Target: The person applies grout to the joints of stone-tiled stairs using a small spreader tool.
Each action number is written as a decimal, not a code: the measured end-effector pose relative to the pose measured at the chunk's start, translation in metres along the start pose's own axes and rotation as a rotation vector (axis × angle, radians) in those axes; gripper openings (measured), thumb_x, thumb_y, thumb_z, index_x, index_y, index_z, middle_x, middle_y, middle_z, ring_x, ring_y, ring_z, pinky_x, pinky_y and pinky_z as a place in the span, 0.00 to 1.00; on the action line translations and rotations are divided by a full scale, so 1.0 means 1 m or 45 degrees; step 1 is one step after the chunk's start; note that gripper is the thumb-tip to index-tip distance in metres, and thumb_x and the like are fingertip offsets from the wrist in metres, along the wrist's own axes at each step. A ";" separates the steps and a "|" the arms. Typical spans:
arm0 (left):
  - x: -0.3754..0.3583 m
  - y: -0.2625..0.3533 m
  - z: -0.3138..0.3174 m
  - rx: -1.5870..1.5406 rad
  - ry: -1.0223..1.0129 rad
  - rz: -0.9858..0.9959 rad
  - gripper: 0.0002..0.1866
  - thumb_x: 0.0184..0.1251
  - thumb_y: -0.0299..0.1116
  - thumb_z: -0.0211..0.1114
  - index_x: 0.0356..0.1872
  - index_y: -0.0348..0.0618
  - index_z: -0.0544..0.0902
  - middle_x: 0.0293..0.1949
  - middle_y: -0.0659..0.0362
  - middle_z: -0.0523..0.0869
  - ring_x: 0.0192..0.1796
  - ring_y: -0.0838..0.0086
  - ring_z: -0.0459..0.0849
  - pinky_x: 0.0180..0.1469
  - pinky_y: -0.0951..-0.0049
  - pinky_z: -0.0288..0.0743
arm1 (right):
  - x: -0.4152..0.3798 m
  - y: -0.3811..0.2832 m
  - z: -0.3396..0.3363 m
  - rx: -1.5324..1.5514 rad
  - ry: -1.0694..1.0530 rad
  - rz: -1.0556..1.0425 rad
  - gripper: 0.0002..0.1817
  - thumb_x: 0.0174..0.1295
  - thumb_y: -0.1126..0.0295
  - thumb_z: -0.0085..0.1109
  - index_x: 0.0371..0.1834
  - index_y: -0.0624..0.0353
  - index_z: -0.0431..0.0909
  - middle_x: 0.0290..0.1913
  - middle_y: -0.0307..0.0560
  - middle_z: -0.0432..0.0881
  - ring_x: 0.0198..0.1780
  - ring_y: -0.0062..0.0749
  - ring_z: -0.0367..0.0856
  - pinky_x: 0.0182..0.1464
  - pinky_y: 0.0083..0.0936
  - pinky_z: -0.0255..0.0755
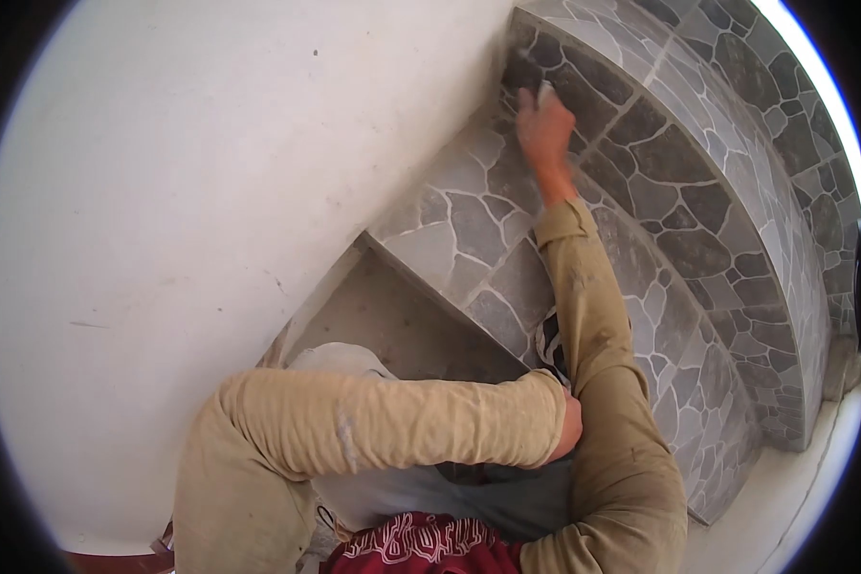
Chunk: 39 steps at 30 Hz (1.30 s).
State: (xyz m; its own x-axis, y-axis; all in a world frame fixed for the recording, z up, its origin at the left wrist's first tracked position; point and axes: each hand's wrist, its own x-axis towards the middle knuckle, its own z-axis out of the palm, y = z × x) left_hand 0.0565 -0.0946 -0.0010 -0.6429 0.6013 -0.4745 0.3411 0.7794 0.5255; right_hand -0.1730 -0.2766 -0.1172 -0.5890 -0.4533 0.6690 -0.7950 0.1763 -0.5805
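Observation:
My right hand [546,126] reaches forward to the stone-patterned tile riser [584,100], close to the corner with the white wall. Its fingers are closed around a small pale item [545,91], slightly blurred and too small to name. My left hand [569,428] lies across my body by my right forearm; its fingers are hidden behind the right sleeve, so their hold does not show. Just beyond that hand, a black-and-white item [549,342], perhaps a shoe, is partly covered by the right sleeve.
A white wall [210,172] with small marks rises on the left. Curved steps in grey tile with pale joints [684,163] climb to the right. A lower bare grey step [383,311] lies below the tiled tread [469,225], whose straight edge faces me.

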 end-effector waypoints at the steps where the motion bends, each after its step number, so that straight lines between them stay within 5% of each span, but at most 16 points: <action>1: 0.000 0.001 -0.001 -0.011 -0.024 0.021 0.14 0.47 0.37 0.70 0.36 0.45 0.89 0.39 0.51 0.88 0.43 0.55 0.88 0.47 0.55 0.76 | -0.002 0.008 0.002 -0.008 -0.002 0.001 0.13 0.61 0.68 0.64 0.40 0.68 0.79 0.34 0.69 0.82 0.41 0.68 0.80 0.41 0.47 0.74; 3: 0.000 0.001 0.000 -0.035 -0.020 0.008 0.14 0.47 0.37 0.70 0.36 0.45 0.89 0.39 0.51 0.88 0.44 0.56 0.88 0.48 0.55 0.76 | -0.001 0.015 0.006 -0.165 -0.072 0.047 0.18 0.59 0.62 0.66 0.41 0.69 0.80 0.35 0.67 0.83 0.40 0.64 0.83 0.43 0.42 0.76; 7: -0.006 0.002 0.006 -0.053 0.043 -0.051 0.14 0.48 0.37 0.70 0.36 0.45 0.89 0.39 0.51 0.88 0.44 0.57 0.88 0.49 0.55 0.76 | -0.008 0.015 0.008 0.056 0.025 0.203 0.15 0.59 0.65 0.66 0.40 0.67 0.81 0.32 0.68 0.82 0.39 0.67 0.81 0.42 0.46 0.75; 10: 0.003 0.000 0.007 -0.029 -0.026 0.013 0.14 0.47 0.37 0.70 0.36 0.44 0.89 0.39 0.51 0.88 0.44 0.57 0.88 0.48 0.55 0.76 | -0.014 0.017 0.017 -0.177 -0.093 0.149 0.16 0.58 0.62 0.67 0.39 0.66 0.81 0.32 0.68 0.82 0.39 0.67 0.81 0.42 0.47 0.75; 13: -0.001 0.002 0.010 -0.044 -0.032 -0.026 0.15 0.47 0.37 0.71 0.37 0.44 0.89 0.38 0.51 0.88 0.44 0.57 0.88 0.48 0.54 0.76 | -0.012 0.013 0.018 0.024 0.106 0.216 0.17 0.59 0.61 0.66 0.38 0.67 0.81 0.32 0.68 0.82 0.39 0.67 0.81 0.42 0.48 0.75; 15: -0.002 0.002 0.005 -0.061 -0.059 -0.017 0.15 0.47 0.37 0.71 0.37 0.44 0.89 0.38 0.51 0.88 0.45 0.57 0.88 0.48 0.54 0.75 | -0.014 0.012 0.017 -0.090 -0.072 0.349 0.16 0.60 0.63 0.65 0.36 0.70 0.81 0.34 0.69 0.83 0.42 0.66 0.82 0.45 0.45 0.75; 22: -0.004 0.002 -0.001 -0.041 -0.069 -0.059 0.14 0.49 0.37 0.71 0.37 0.43 0.88 0.42 0.50 0.86 0.46 0.56 0.87 0.50 0.56 0.75 | -0.011 0.006 0.008 0.149 0.147 0.078 0.14 0.60 0.64 0.63 0.34 0.67 0.80 0.33 0.67 0.81 0.39 0.67 0.79 0.42 0.50 0.72; 24: -0.005 0.000 0.002 -0.047 -0.039 -0.083 0.14 0.50 0.37 0.71 0.37 0.43 0.88 0.42 0.50 0.86 0.47 0.56 0.86 0.51 0.56 0.75 | -0.011 0.005 -0.005 0.023 -0.035 0.089 0.10 0.60 0.67 0.62 0.33 0.65 0.80 0.32 0.64 0.81 0.37 0.66 0.78 0.40 0.51 0.71; 28: -0.009 -0.004 0.004 -0.069 0.049 -0.102 0.13 0.51 0.36 0.71 0.37 0.42 0.87 0.43 0.51 0.84 0.48 0.58 0.85 0.53 0.57 0.74 | -0.010 0.005 -0.019 0.074 0.165 0.073 0.08 0.59 0.69 0.61 0.32 0.64 0.81 0.32 0.62 0.81 0.36 0.64 0.79 0.39 0.50 0.72; 30: -0.007 -0.004 0.005 -0.056 0.033 -0.094 0.12 0.52 0.36 0.70 0.37 0.42 0.87 0.43 0.51 0.84 0.48 0.58 0.85 0.53 0.57 0.74 | -0.015 0.013 -0.009 0.041 0.055 -0.080 0.08 0.60 0.68 0.61 0.32 0.63 0.81 0.32 0.60 0.82 0.36 0.61 0.80 0.39 0.48 0.73; 33: -0.004 -0.002 0.008 -0.032 0.058 -0.074 0.12 0.52 0.36 0.70 0.36 0.42 0.87 0.42 0.52 0.83 0.47 0.59 0.85 0.52 0.58 0.74 | -0.024 0.017 0.000 -0.057 -0.044 0.122 0.09 0.61 0.67 0.62 0.32 0.62 0.82 0.31 0.60 0.81 0.35 0.60 0.80 0.37 0.46 0.73; 36: -0.009 -0.001 0.013 0.001 0.078 -0.087 0.11 0.52 0.35 0.69 0.35 0.42 0.87 0.42 0.52 0.83 0.46 0.59 0.85 0.50 0.58 0.74 | -0.026 0.014 -0.005 0.106 0.164 0.056 0.10 0.63 0.65 0.60 0.32 0.62 0.82 0.30 0.60 0.81 0.34 0.61 0.80 0.36 0.46 0.73; 39: -0.006 0.001 0.012 -0.003 0.135 -0.118 0.10 0.52 0.35 0.69 0.34 0.42 0.87 0.41 0.52 0.83 0.46 0.60 0.85 0.49 0.59 0.74 | -0.021 0.018 0.003 -0.045 0.007 0.095 0.14 0.63 0.64 0.63 0.27 0.65 0.79 0.26 0.64 0.78 0.31 0.65 0.76 0.32 0.45 0.71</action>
State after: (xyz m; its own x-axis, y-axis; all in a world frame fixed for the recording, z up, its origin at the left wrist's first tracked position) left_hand 0.0686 -0.0959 -0.0059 -0.7404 0.5048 -0.4438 0.2755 0.8302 0.4847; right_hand -0.1745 -0.2669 -0.1433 -0.6475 -0.4330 0.6271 -0.7534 0.2400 -0.6122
